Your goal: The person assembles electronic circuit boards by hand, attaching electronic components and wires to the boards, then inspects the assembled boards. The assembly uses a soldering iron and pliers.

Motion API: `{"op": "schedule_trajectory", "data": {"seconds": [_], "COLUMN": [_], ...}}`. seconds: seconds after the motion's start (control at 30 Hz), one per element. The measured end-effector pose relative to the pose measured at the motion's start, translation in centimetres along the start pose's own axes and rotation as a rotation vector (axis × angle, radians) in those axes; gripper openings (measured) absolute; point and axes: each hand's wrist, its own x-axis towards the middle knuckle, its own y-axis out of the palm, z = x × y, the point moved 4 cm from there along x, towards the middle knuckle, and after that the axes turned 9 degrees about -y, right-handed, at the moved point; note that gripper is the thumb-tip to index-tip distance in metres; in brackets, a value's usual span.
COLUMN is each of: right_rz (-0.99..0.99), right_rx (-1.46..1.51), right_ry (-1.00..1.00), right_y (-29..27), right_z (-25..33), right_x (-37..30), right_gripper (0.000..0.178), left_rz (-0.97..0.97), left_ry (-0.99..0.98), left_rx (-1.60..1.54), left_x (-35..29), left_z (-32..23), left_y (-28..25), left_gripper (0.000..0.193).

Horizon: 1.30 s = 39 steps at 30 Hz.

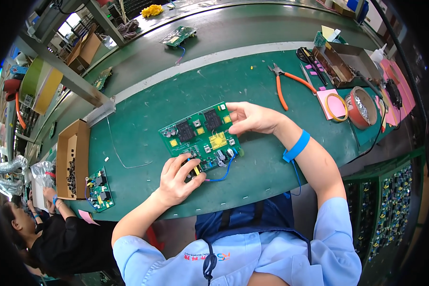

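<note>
Green worktable [138, 114]; orange-handled pliers [279, 88] lie open toward its far right. Green circuit board [201, 130] at mid-table, angled. Left hand [175, 182]: fingers slightly spread, thumb and fingertips holding the board's near edge. Right hand [256, 118]: thumb and fingers pinch the right-hand edge. Cardboard box [83, 157] at left holds small black parts [71, 176]; second board [101, 193] lies beside it.

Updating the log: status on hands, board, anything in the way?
Left hand on near left corner of board, right hand holding right edge. Board parts side up. Blue wire beside left hand; pliers clear of both.
</note>
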Motion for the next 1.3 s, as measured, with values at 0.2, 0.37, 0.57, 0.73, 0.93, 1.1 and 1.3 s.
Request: {"op": "schedule_trajectory", "data": {"seconds": [0.2,0.37,0.57,0.73,0.93,1.1,1.3], "right_rz": [-0.068,-0.098,-0.111,-0.057,0.077,0.117,-0.144], "right_rx": [-0.098,-0.122,-0.263,-0.224,-0.326,-0.315,-0.401], "right_ry": [-0.041,-0.059,0.010,0.076,0.192,0.182,0.090], "right_y": [0.9,0.9,0.1,0.5,0.9,0.8,-3.4], "right_z": [0.2,-0.2,-0.5,0.1,-0.1,0.6,1.5], "right_x": [0.2,0.2,0.3,-0.3,-0.8,-0.9,-1.1], "right_gripper": [0.040,0.036,0.037,0.045,0.047,0.040,0.033], "left_rz": [-0.025,-0.010,-0.001,-0.017,-0.059,-0.048,0.039], "left_ry": [-0.011,-0.040,-0.079,-0.044,-0.047,-0.140,-0.419], "left_rx": [0.073,-0.004,-0.082,0.015,0.042,-0.097,-0.527], "left_x": [-0.4,-0.5,-0.3,-0.4,-0.3,0.1,-0.2], "left_z": [0.2,0.6,1.1,1.0,1.2,1.4,1.9], "left_y": [-0.2,0.1,0.3,0.1,-0.4,-0.6,1.3], "left_gripper": [0.015,0.018,0.022,0.018,0.019,0.025,0.024]}}
